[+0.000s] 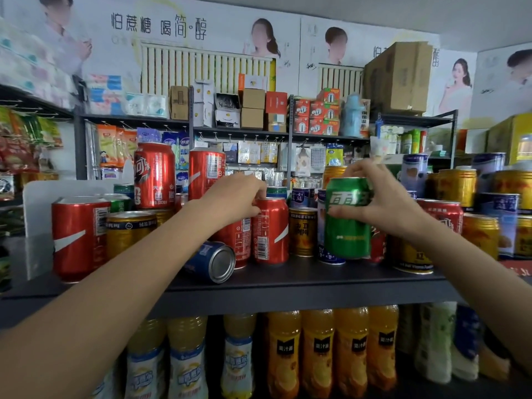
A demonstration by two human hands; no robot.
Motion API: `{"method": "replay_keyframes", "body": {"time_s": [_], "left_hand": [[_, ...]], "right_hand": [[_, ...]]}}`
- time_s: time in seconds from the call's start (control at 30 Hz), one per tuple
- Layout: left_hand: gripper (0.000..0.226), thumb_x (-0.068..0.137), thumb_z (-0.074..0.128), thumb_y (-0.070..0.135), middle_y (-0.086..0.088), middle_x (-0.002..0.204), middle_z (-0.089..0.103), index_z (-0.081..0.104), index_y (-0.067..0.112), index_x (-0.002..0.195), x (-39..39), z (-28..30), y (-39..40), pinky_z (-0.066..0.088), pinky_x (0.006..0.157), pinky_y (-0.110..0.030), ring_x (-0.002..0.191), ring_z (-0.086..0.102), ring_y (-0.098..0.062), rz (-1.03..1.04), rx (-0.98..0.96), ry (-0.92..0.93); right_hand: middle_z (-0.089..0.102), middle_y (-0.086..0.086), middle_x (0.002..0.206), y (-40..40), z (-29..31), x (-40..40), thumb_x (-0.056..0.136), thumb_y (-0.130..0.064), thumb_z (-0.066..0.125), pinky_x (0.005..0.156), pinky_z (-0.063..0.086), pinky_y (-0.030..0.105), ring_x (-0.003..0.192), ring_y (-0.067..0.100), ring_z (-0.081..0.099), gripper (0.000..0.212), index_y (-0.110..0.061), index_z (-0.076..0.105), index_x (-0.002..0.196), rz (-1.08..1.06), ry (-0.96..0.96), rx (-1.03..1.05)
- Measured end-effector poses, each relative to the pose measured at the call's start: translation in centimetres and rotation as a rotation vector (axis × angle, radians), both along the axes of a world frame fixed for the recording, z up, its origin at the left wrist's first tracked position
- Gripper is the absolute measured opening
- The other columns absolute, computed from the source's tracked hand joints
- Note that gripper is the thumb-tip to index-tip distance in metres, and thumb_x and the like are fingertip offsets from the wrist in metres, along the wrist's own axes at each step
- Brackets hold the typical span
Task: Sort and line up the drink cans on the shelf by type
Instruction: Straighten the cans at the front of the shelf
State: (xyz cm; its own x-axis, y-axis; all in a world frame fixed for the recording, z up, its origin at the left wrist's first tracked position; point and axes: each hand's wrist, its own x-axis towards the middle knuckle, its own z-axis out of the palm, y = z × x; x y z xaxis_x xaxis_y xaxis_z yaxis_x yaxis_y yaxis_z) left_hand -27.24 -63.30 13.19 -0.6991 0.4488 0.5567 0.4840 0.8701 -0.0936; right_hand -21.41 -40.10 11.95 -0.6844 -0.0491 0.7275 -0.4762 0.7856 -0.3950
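From the head view I see both arms reaching to the dark shelf (pixel 302 276) that carries the drink cans; my right hand (pixel 383 203) grips a green can (pixel 348 223), thumb across its front under the white lettering and the fingers (pixel 359 168) curled over its top rim, so they are clamped on it; the can is upright, held in front of a gold can (pixel 302 231) and a blue-and-white can (pixel 324 249), its base about level with theirs, and I cannot tell whether it touches the shelf. My left hand (pixel 236 200) sits on the top of a red cola can (pixel 270 230), fingers curled over its rim and pinching it; this can stands upright near the shelf's middle, barcode and white ribbon facing me, touching another red can just to its left. A blue can (pixel 213 262) lies on its side in front, silver end toward me, partly hidden by my left forearm. At the far left stands a large red can (pixel 79 237) with a gold can (pixel 129 231) beside it; two more red cans (pixel 155 175) stand raised behind. To the right, gold, red and pale blue cans are mixed together in stacked rows; orange juice bottles (pixel 319 349) fill the shelf below.
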Motion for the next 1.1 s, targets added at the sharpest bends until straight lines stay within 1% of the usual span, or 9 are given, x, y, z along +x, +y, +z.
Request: {"method": "replay_keyframes", "body": {"time_s": [0.17,0.3,0.43,0.53,0.63,0.73,0.87,0.97,1.1], "left_hand": [[0.028,0.085,0.063,0.022,-0.002,0.112,0.060,0.060,0.016,0.112,0.3,0.1,0.0,0.044,0.084,-0.031,0.102,0.054,-0.018,-0.003,-0.020,0.006],[0.027,0.086,0.060,0.030,0.002,0.116,0.059,0.062,0.017,0.109,0.0,0.8,0.1,0.045,0.092,-0.039,0.107,0.054,-0.019,0.020,-0.038,-0.050],[0.030,0.090,0.052,0.033,-0.001,0.117,0.059,0.058,0.016,0.114,-0.5,1.4,1.9,0.043,0.093,-0.038,0.109,0.052,-0.020,-0.010,-0.045,0.032],[0.035,0.091,0.051,0.029,-0.005,0.121,0.057,0.054,0.013,0.122,-1.3,1.7,4.9,0.046,0.091,-0.039,0.109,0.053,-0.022,-0.101,-0.067,-0.068],[0.025,0.090,0.054,0.025,-0.006,0.112,0.059,0.059,0.009,0.108,-2.7,2.4,7.8,0.046,0.088,-0.034,0.101,0.055,-0.021,-0.100,-0.117,-0.171],[0.030,0.089,0.055,0.027,-0.011,0.105,0.059,0.059,0.005,0.109,-3.8,2.8,9.7,0.041,0.077,-0.029,0.091,0.053,-0.021,-0.012,-0.213,-0.301],[0.039,0.086,0.061,0.031,-0.012,0.115,0.057,0.055,0.005,0.114,-4.9,2.4,10.8,0.043,0.085,-0.032,0.105,0.054,-0.027,0.055,-0.247,-0.402],[0.041,0.087,0.059,0.029,-0.004,0.111,0.051,0.049,0.009,0.121,-4.4,2.7,11.4,0.041,0.085,-0.030,0.111,0.051,-0.025,0.057,-0.223,-0.496],[0.035,0.088,0.059,0.026,-0.005,0.108,0.051,0.054,0.008,0.118,-4.1,2.7,11.2,0.040,0.069,-0.025,0.095,0.048,-0.020,0.049,-0.114,-0.574]], "right_hand": [[0.037,-0.002,0.109,-2.8,-1.4,-1.0,0.067,-0.031,0.080,0.059,0.035,0.009,0.092,0.015,0.046,0.054,-0.025,0.042,0.104,-0.001,-0.032,0.157],[0.037,-0.002,0.107,-1.8,-2.0,-1.0,0.066,-0.034,0.080,0.070,0.042,0.022,0.094,0.017,0.047,0.054,-0.027,0.041,0.103,-0.055,-0.060,0.165],[0.037,-0.001,0.110,0.3,-2.1,-0.4,0.067,-0.035,0.079,0.077,0.050,0.031,0.095,0.018,0.048,0.056,-0.027,0.041,0.106,-0.158,-0.072,0.186],[0.034,-0.001,0.112,1.2,-2.7,-0.4,0.067,-0.042,0.077,0.070,0.052,0.027,0.091,0.016,0.049,0.060,-0.025,0.040,0.111,-0.234,-0.033,0.222],[0.031,-0.002,0.115,1.4,-2.9,-0.7,0.070,-0.051,0.072,0.065,0.048,0.020,0.092,0.012,0.046,0.063,-0.026,0.036,0.115,-0.282,-0.010,0.298],[0.031,0.003,0.123,1.6,-2.6,-0.8,0.071,-0.054,0.068,0.072,0.054,0.029,0.103,0.020,0.050,0.067,-0.026,0.033,0.120,-0.320,-0.031,0.352],[0.030,0.006,0.126,1.5,-2.6,-0.9,0.074,-0.053,0.068,0.075,0.055,0.036,0.104,0.029,0.054,0.068,-0.025,0.029,0.123,-0.356,-0.041,0.405],[0.029,0.010,0.128,1.2,-1.9,-0.9,0.073,-0.051,0.069,0.072,0.055,0.038,0.098,0.033,0.057,0.070,-0.024,0.028,0.123,-0.399,-0.069,0.460],[0.027,0.014,0.133,0.3,-0.8,-0.9,0.072,-0.051,0.071,0.067,0.046,0.034,0.097,0.034,0.056,0.083,-0.021,0.023,0.134,-0.450,-0.129,0.545]]}}
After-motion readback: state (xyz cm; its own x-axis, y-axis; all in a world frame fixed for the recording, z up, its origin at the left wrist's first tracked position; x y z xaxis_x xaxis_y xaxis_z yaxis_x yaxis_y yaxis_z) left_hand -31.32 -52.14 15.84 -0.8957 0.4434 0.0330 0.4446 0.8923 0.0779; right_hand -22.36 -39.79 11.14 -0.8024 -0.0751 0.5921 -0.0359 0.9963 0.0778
